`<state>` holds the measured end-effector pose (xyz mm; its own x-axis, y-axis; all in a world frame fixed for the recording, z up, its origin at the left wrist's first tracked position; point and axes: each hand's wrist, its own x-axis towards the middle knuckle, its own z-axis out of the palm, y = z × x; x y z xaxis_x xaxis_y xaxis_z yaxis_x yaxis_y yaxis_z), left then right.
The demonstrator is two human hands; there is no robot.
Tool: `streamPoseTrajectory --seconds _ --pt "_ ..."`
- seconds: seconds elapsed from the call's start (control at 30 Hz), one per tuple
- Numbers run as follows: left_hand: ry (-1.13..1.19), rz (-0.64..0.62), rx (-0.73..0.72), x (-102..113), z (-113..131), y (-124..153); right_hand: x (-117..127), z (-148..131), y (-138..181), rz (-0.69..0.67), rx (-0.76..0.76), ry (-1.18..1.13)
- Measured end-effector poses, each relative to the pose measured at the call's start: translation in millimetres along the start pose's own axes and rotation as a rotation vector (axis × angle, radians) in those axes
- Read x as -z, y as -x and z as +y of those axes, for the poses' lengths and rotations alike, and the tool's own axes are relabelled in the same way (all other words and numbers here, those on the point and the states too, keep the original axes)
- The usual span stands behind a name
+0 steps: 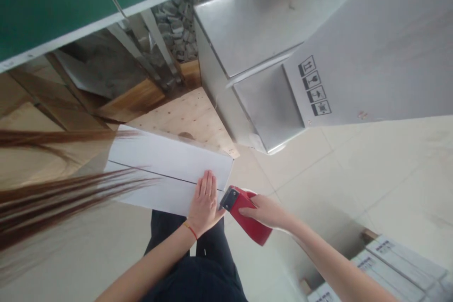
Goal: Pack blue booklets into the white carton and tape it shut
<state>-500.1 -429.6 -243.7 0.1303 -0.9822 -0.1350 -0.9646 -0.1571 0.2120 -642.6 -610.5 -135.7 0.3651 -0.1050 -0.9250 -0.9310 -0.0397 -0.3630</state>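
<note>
A long white carton (155, 153) lies in front of me with a dark seam running along its upper face. My left hand (204, 203) rests flat on the carton near its right end, fingers stretched across the seam. In my right hand (266, 211) is a red packing tape dispenser (249, 221), gripped by its handle. The dispenser's dark head (229, 198) is at the carton's right edge, where the seam ends, close to my left thumb. Whether tape touches the carton there I cannot tell.
Behind the carton is a plywood board (196, 113), partly covered by it. A metal cabinet (267, 108) and a large grey carton (368, 52) with handling symbols stand beyond. A green-topped table (53, 14) spans the upper left. White cartons (399, 264) sit lower right. Hair strands (63, 193) blur the left.
</note>
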Motion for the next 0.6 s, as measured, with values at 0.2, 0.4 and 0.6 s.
streamPoseTrajectory --seconds 0.2,0.4,0.6 --pt "-0.008 -0.023 0.020 -6.8 11.3 -3.8 5.7 14.4 -4.4 -0.006 0.013 -0.018" --pt "-0.033 0.000 -0.059 -8.7 10.7 -6.8 14.9 38.0 3.3 -0.011 -0.058 0.002" --pt "-0.058 -0.010 -0.070 -6.4 10.4 -7.7 19.6 54.7 -0.6 -0.003 -0.027 0.004"
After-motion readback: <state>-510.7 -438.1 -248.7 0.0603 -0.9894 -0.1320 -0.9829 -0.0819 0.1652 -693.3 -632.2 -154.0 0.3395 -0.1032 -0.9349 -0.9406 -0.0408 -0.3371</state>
